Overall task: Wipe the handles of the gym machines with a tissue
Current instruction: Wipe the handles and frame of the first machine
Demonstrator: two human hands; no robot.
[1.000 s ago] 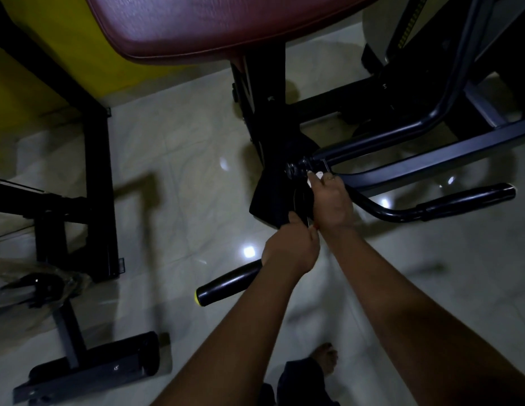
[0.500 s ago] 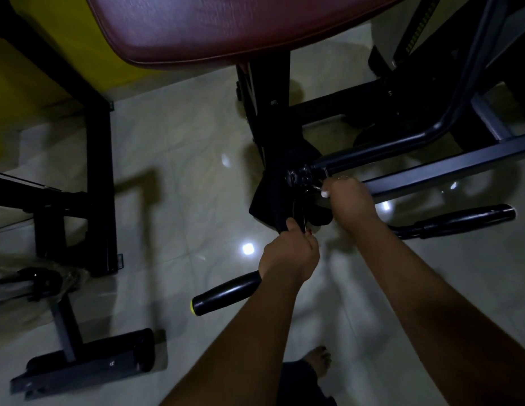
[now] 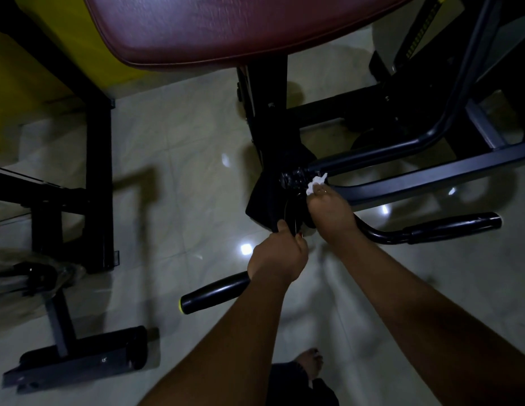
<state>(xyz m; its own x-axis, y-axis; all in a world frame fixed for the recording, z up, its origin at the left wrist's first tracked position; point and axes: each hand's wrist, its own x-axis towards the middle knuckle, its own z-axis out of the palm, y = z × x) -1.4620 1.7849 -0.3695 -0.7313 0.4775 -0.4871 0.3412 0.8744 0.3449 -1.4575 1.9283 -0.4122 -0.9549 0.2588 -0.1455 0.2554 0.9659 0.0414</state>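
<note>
A black two-grip handle bar hangs low under the machine. My left hand (image 3: 277,256) is wrapped around the bar just inside its left grip (image 3: 214,293), which has a yellow end cap. My right hand (image 3: 331,212) is shut on a white tissue (image 3: 315,183) and presses it against the metal joint (image 3: 295,175) at the middle of the bar. The right grip (image 3: 451,228) sticks out to the right, untouched.
A dark red padded seat (image 3: 226,27) overhangs the top. Black frame tubes (image 3: 431,174) run right; a black upright post (image 3: 98,177) and a floor foot (image 3: 76,361) stand at left. My bare foot (image 3: 309,363) rests on the glossy tile floor (image 3: 179,183).
My right hand slid right along the bar half a second ago, and has now come back left to the joint, with more of the tissue showing. The left hand has stayed on the bar.
</note>
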